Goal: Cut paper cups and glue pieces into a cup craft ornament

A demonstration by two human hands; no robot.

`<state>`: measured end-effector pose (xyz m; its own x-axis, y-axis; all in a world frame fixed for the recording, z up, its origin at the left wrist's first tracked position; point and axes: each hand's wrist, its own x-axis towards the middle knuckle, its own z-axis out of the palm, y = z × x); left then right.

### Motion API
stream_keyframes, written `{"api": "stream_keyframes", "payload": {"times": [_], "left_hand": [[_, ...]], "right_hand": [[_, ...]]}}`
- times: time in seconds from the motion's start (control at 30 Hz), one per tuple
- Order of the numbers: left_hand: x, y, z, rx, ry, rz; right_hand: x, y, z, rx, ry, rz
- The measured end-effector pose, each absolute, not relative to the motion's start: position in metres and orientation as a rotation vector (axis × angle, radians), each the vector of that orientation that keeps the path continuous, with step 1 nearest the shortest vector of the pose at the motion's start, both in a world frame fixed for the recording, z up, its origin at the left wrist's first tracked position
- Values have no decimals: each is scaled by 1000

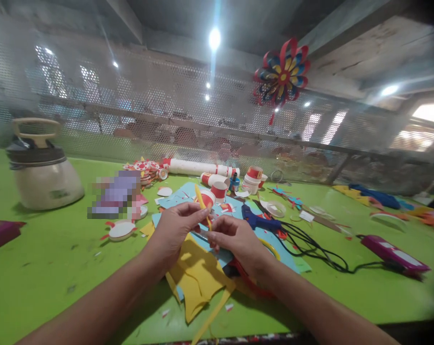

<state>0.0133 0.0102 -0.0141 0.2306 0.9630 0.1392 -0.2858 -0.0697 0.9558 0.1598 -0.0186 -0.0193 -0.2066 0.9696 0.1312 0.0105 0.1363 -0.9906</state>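
A narrow yellow strip [201,197], seemingly paper or foam, stands up between my hands. My left hand [179,227] pinches it between thumb and fingers. My right hand [236,239] has its fingers closed at the strip's lower end, where the exact grip is partly hidden. Below them lie cut yellow sheets [198,275] over light blue sheets [182,194]. A blue glue gun [260,220] rests just beyond my right hand. Under my right wrist, a red curved object [251,282] is partly covered.
Red-and-white paper cups [253,179] and a long white tube [195,166] stand at the back. A white round piece with red tabs [120,231] lies left. A large jug [46,172] stands far left. Black cable [321,249] runs to a purple power strip [394,254]. A paper flower [283,76] hangs above.
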Motion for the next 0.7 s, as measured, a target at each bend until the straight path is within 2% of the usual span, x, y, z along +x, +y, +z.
{"api": "stream_keyframes", "payload": {"times": [0.57,0.7], "left_hand": [[9,17,-16,1134,880,1239],[9,16,-15,1114,904,1254]], "right_hand": [[164,-14,-27,-1142,-1534,765],[165,-13,-25,-1119,-1523,814]]}}
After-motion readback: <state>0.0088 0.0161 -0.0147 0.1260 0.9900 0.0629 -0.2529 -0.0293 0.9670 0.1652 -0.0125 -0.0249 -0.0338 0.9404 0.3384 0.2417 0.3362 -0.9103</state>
